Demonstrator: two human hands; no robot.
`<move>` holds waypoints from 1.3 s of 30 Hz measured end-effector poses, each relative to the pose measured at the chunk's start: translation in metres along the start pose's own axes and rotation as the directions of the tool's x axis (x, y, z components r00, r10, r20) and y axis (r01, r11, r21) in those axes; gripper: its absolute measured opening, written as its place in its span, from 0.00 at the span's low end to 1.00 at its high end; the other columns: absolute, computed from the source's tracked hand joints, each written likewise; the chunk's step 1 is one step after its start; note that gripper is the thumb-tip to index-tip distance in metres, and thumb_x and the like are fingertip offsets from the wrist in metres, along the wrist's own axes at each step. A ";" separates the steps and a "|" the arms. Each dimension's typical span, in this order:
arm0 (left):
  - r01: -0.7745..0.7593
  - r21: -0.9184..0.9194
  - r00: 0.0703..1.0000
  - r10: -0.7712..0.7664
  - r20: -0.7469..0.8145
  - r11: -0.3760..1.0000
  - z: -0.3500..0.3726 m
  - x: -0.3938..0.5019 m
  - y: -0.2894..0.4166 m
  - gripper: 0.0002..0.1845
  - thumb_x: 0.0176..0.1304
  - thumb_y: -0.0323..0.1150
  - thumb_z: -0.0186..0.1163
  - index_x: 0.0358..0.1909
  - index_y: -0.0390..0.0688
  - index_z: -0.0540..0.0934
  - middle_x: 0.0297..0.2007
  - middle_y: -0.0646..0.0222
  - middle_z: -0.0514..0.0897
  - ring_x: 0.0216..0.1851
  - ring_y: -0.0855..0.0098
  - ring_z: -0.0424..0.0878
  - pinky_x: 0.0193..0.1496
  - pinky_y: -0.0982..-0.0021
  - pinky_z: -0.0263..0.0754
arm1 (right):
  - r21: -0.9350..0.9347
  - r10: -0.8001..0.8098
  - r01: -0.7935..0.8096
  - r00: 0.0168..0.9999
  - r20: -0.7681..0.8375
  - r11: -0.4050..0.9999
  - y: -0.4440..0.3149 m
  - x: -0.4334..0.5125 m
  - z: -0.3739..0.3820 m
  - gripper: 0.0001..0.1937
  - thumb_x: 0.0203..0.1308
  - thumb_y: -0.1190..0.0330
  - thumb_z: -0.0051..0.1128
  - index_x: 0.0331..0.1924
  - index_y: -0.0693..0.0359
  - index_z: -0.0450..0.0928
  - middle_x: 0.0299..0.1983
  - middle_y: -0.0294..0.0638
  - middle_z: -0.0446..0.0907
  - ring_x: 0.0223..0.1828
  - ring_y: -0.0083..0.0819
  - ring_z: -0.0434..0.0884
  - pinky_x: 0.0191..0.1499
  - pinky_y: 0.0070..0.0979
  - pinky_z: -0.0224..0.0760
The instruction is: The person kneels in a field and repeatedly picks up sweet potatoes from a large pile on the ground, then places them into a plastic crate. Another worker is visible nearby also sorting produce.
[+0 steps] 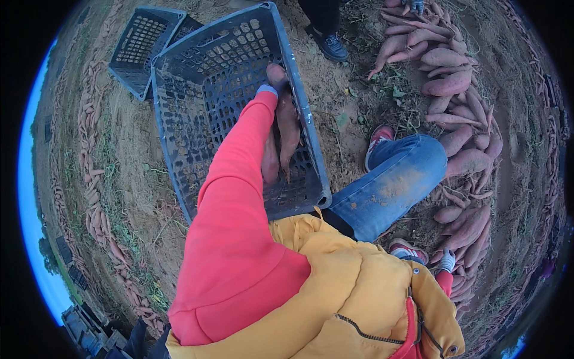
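A large dark plastic crate (316, 148) with slotted walls lies before me, its mouth facing up. Inside it, my left hand (270, 88), in a glove below a red sleeve, is against sweet potatoes (288, 125) along the right wall; its fingers are mostly hidden, so its grip is unclear. Another sweet potato (270, 159) lies beside them on the crate's slotted floor. Far to the right, my right hand (447, 260), in a pale glove, touches the heaped row of sweet potatoes (468, 229). Its fingertips are hard to make out.
A smaller-looking crate (134, 49) stands at upper left. A co-worker's shoe (334, 47) is on the soil near the big crate, and their gloved hand (417, 6) is at the heap's top end. My bent knee (421, 157) lies between crate and heap. Further sweet potato rows (96, 211) run left.
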State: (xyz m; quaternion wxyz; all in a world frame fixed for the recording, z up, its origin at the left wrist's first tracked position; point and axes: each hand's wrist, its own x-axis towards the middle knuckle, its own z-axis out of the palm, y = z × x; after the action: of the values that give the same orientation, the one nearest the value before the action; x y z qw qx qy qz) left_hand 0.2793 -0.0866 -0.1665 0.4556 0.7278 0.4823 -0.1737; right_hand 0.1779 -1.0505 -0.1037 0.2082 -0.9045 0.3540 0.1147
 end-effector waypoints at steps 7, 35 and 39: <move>0.000 -0.124 0.961 -0.034 -0.276 0.992 -0.019 -0.004 0.038 0.58 0.43 0.70 0.68 0.68 0.34 0.70 0.61 0.42 0.78 0.64 0.44 0.75 0.65 0.52 0.71 | -0.002 0.060 -0.060 0.994 -0.090 0.998 0.029 0.002 -0.009 0.28 0.58 0.54 0.66 0.54 0.69 0.80 0.47 0.46 0.85 0.47 0.38 0.80 0.55 0.33 0.73; -0.391 0.240 0.844 0.450 -0.291 0.888 0.020 -0.125 -0.134 0.35 0.53 0.50 0.72 0.57 0.37 0.80 0.42 0.48 0.88 0.41 0.55 0.88 0.46 0.60 0.81 | -0.119 -0.038 0.046 0.997 0.069 0.992 -0.064 -0.079 0.024 0.36 0.61 0.53 0.64 0.68 0.65 0.67 0.57 0.55 0.81 0.59 0.46 0.80 0.62 0.34 0.71; 0.010 0.607 0.972 0.135 -0.193 0.795 0.023 -0.094 -0.178 0.63 0.47 0.64 0.72 0.73 0.28 0.57 0.62 0.39 0.76 0.57 0.50 0.81 0.57 0.59 0.78 | -0.101 0.049 -0.036 0.991 0.127 0.994 -0.087 -0.100 0.019 0.37 0.62 0.51 0.61 0.71 0.63 0.64 0.63 0.57 0.76 0.65 0.49 0.75 0.67 0.36 0.67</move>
State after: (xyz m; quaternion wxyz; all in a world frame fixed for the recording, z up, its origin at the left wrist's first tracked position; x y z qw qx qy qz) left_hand 0.0859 -0.1355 -0.2016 0.1475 0.8654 0.4259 -0.2188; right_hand 0.1640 -0.9249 -0.0597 0.1833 -0.8967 0.3527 0.1951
